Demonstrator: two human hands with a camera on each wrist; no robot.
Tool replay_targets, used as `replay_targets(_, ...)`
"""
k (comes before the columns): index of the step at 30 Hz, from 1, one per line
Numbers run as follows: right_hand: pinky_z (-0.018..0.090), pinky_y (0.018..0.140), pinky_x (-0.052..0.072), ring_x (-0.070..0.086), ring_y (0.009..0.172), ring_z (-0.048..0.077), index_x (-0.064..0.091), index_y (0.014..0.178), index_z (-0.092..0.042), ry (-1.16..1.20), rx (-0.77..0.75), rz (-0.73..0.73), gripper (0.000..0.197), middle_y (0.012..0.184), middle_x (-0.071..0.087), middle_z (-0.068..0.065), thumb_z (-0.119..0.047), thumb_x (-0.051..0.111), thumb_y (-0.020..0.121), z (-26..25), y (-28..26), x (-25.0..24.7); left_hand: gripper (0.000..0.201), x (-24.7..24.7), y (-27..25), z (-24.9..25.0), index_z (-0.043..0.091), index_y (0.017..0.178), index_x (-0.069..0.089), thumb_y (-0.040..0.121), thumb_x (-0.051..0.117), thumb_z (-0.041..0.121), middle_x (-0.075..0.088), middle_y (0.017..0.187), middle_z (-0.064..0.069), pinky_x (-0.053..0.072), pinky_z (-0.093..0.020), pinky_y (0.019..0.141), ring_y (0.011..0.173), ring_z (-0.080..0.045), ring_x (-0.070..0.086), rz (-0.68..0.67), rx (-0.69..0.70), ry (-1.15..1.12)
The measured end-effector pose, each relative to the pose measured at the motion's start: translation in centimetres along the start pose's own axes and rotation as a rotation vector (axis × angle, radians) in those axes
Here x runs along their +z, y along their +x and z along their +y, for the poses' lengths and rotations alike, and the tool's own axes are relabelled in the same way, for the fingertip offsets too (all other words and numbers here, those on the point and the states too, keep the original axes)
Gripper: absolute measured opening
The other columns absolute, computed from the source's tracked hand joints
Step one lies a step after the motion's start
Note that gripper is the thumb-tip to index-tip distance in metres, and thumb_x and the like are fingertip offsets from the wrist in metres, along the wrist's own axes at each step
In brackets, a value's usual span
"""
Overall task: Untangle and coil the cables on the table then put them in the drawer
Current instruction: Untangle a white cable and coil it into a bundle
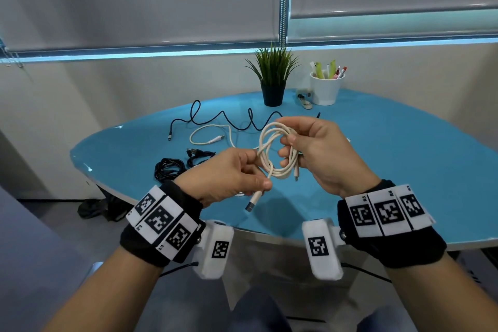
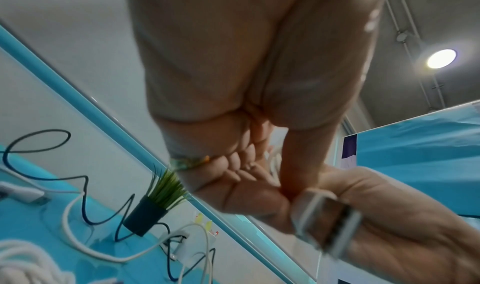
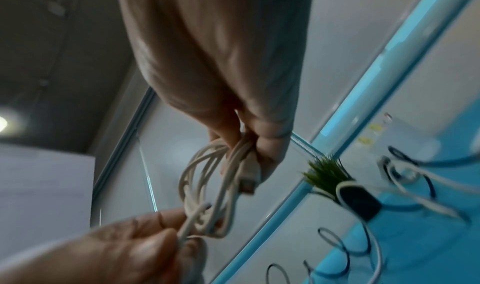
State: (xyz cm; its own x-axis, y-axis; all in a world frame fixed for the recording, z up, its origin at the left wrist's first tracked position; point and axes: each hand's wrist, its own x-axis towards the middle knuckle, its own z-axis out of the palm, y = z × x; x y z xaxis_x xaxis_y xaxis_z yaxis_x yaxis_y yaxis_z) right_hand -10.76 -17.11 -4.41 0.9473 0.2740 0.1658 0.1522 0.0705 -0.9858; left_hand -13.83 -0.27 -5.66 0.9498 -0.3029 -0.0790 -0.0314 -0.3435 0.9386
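Observation:
Both hands hover above the blue table [image 1: 390, 170] and share one white cable [image 1: 275, 153] wound into a loose coil. My right hand [image 1: 287, 148] grips the coil's right side, fingers curled through the loops; its small plug [image 3: 248, 186] pokes out below the fingers. My left hand [image 1: 265, 180] pinches the free end just above the USB plug [image 1: 253, 202], which hangs downward. On the table lie a wavy black cable [image 1: 215, 118], a loose white cable [image 1: 207, 137], a coiled black cable [image 1: 168, 170] and a small black bundle [image 1: 198, 155]. No drawer is in view.
At the back of the table stand a potted plant [image 1: 272, 81], a white cup of pens [image 1: 326, 86] and a stapler [image 1: 304, 101]. The table's rounded front edge runs just beyond my wrists. A dark bag [image 1: 97, 207] lies on the floor at left.

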Motion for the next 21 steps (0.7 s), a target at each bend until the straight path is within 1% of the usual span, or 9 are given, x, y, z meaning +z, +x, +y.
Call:
replay_targets(4,0.025,0.06,0.054,0.055,0.065,0.011,0.062,0.117,-0.024,-0.254,-0.058,-0.006,0.042,0.091,0.059,0.006,0.004,0.041,0.094,0.2,0.5,-0.2,0.018,0.2,0.1,0.1,0.003,0.099,0.06,0.082,0.065,0.001,0.063,0.078,-0.015,0.047,-0.018,0.059,0.07,-0.022,0.056,0.039,0.007,0.006)
replay_targets(6,0.027,0.071,0.055,0.056,0.071,0.012,0.055,0.129,-0.024,-0.475,-0.124,-0.02,0.041,0.093,0.063,0.009,-0.006,0.051,0.092,0.4,0.5,-0.1,0.017,0.5,0.1,0.2,-0.001,0.098,0.059,0.082,0.065,-0.001,0.062,0.074,-0.012,0.046,-0.018,0.058,0.069,-0.021,0.055,0.062,0.012,-0.007)
replay_targets(7,0.021,0.074,0.051,0.056,0.074,0.014,0.054,0.131,-0.023,-0.576,-0.164,-0.015,0.043,0.089,0.062,0.008,-0.011,0.058,0.09,0.4,0.4,-0.1,0.018,0.5,0.2,0.2,-0.003,0.099,0.058,0.082,0.064,-0.001,0.061,0.074,-0.011,0.047,-0.019,0.059,0.069,-0.021,0.055,0.068,0.015,-0.007)
replay_targets(8,0.014,0.07,0.046,0.056,0.075,0.017,0.056,0.129,-0.021,-0.663,-0.205,0.007,0.042,0.082,0.06,0.007,-0.014,0.061,0.088,0.4,0.3,-0.1,0.02,0.5,0.2,0.1,-0.006,0.101,0.058,0.082,0.064,-0.002,0.061,0.074,-0.012,0.047,-0.022,0.062,0.07,-0.023,0.056,0.071,0.018,-0.006)
replay_targets(10,0.023,0.066,0.044,0.057,0.073,0.027,0.066,0.112,-0.01,-0.755,-0.315,0.062,0.025,0.075,0.061,0.014,-0.015,0.062,0.088,0.1,0.1,-0.2,0.023,0.5,0.1,0.2,-0.007,0.103,0.059,0.082,0.065,-0.002,0.061,0.075,-0.012,0.047,-0.026,0.067,0.074,-0.026,0.055,0.072,0.028,-0.003)
replay_targets(12,0.035,0.065,0.042,0.056,0.07,0.032,0.068,0.095,-0.002,-0.779,-0.397,0.076,0.017,0.072,0.061,0.021,-0.016,0.06,0.089,0.1,0.2,-0.4,0.02,0.5,0.0,0.4,-0.002,0.102,0.061,0.082,0.065,-0.001,0.061,0.071,-0.008,0.047,-0.029,0.069,0.074,-0.025,0.055,0.081,0.037,-0.001)
replay_targets(14,0.035,0.063,0.042,0.054,0.066,0.03,0.068,0.089,-0.001,-0.788,-0.419,0.064,0.018,0.069,0.06,0.02,-0.017,0.059,0.09,0.2,0.3,-0.6,0.019,0.5,0.0,0.5,0.004,0.099,0.063,0.081,0.066,-0.001,0.062,0.068,-0.004,0.047,-0.03,0.071,0.072,-0.023,0.056,0.087,0.043,0.006)
replay_targets(19,0.028,0.064,0.048,0.054,0.059,0.015,0.074,0.094,-0.012,-0.658,-0.307,0.025,0.014,0.072,0.067,0.012,-0.018,0.064,0.087,-0.6,0.5,-1.5,0.021,0.2,-0.1,0.6,0.011,0.101,0.065,0.083,0.065,0.002,0.061,0.068,-0.004,0.047,-0.025,0.066,0.067,-0.02,0.055,0.054,0.039,0.042)
replay_targets(21,0.03,0.063,0.053,0.055,0.059,0.013,0.073,0.099,-0.016,-0.645,-0.282,0.009,0.015,0.071,0.067,0.008,-0.017,0.064,0.087,-0.5,0.6,-1.6,0.021,0.0,-0.2,0.6,0.013,0.102,0.065,0.083,0.065,0.003,0.061,0.067,-0.004,0.046,-0.03,0.068,0.067,-0.023,0.053,0.041,0.031,0.062)
